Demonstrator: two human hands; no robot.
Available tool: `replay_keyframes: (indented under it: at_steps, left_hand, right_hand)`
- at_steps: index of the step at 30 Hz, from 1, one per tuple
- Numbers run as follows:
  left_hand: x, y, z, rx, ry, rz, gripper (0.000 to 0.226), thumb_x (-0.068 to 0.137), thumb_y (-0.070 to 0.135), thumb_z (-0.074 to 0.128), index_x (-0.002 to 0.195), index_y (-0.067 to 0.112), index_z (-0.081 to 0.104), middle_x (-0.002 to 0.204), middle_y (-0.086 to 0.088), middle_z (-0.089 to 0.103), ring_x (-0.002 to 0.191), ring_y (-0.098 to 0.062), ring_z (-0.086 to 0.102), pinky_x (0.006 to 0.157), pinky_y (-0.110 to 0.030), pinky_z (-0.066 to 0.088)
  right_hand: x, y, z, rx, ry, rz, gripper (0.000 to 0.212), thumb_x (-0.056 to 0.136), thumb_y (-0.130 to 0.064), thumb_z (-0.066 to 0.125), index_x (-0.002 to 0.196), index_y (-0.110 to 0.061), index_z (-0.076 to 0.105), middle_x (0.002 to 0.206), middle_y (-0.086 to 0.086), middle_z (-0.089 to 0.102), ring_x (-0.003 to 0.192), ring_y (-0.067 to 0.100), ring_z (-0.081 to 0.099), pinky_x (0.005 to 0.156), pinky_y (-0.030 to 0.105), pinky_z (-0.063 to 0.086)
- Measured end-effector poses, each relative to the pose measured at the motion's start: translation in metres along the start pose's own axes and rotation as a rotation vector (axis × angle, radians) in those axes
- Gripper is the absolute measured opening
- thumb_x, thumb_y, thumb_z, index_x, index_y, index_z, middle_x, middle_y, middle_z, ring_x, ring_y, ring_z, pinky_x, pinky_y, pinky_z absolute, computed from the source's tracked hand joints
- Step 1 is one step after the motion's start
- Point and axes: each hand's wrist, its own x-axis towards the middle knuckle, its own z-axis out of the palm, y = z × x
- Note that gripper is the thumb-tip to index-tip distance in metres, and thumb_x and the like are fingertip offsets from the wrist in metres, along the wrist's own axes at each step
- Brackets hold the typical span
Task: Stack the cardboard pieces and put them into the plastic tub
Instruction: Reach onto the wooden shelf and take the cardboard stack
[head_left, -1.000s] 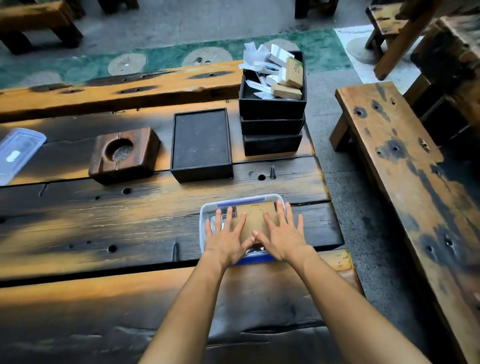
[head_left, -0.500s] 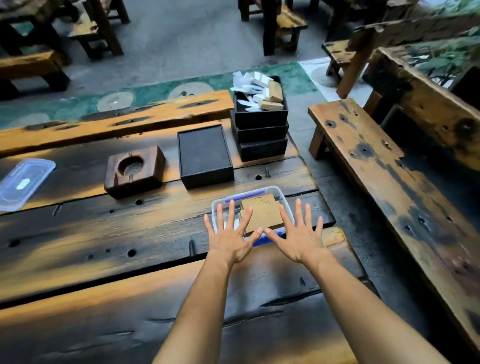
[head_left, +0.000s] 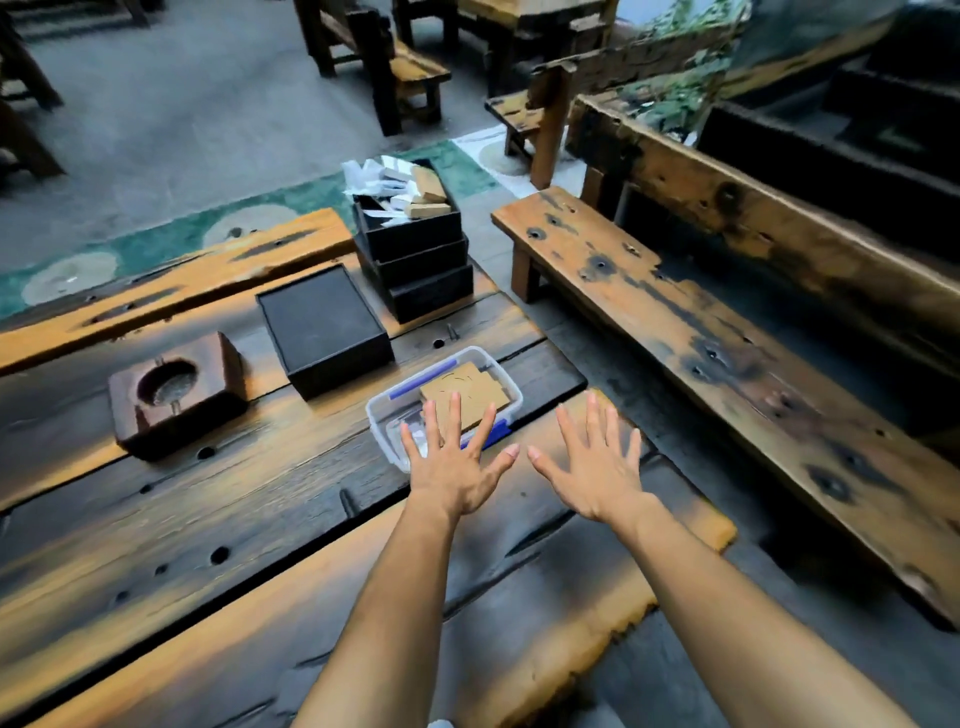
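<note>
A clear plastic tub (head_left: 378, 415) with blue clips sits near the right end of the wooden table. Brown cardboard pieces (head_left: 470, 389) lie stacked flat inside it. My left hand (head_left: 457, 462) hovers over the tub's near edge, fingers spread, holding nothing; its fingertips overlap the cardboard in view. My right hand (head_left: 592, 462) is held to the right of the tub, above the table's corner, also spread and empty.
Behind the tub lies a flat black box (head_left: 324, 325), and behind that a stack of black trays (head_left: 423, 265) topped with paper and cardboard bits. A wooden ashtray block (head_left: 174, 389) sits at the left. A wooden bench (head_left: 727, 353) runs along the right.
Both hands lifted off the cardboard in the tub and drew back toward me, fingers spread; the right hand moved out to the right. The view swung rightward.
</note>
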Motion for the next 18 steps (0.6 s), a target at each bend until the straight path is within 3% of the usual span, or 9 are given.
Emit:
replay_keyframes:
  at_steps: [13, 18]
  left_hand:
    - [-0.024, 0.081, 0.013, 0.140, -0.081, 0.319, 0.081, 0.086, 0.089, 0.001, 0.155, 0.053, -0.021, 0.167, 0.001, -0.035, 0.153, -0.033, -0.033, 0.119, -0.070, -0.015]
    - [-0.033, 0.120, 0.016, 0.200, -0.094, 0.409, 0.080, 0.088, 0.088, 0.005, 0.156, 0.053, -0.019, 0.169, 0.000, -0.032, 0.155, -0.034, -0.030, 0.119, -0.069, -0.017]
  right_hand:
    - [-0.071, 0.088, 0.021, 0.088, 0.110, 0.287, 0.104, 0.074, -0.097, -0.003, 0.162, -0.042, -0.009, 0.170, 0.003, -0.027, 0.157, 0.028, -0.024, 0.123, 0.062, -0.013]
    - [-0.105, 0.120, 0.024, 0.179, 0.139, 0.398, 0.102, 0.078, -0.095, 0.007, 0.163, -0.041, -0.006, 0.171, 0.004, -0.025, 0.157, 0.028, -0.023, 0.121, 0.062, -0.015]
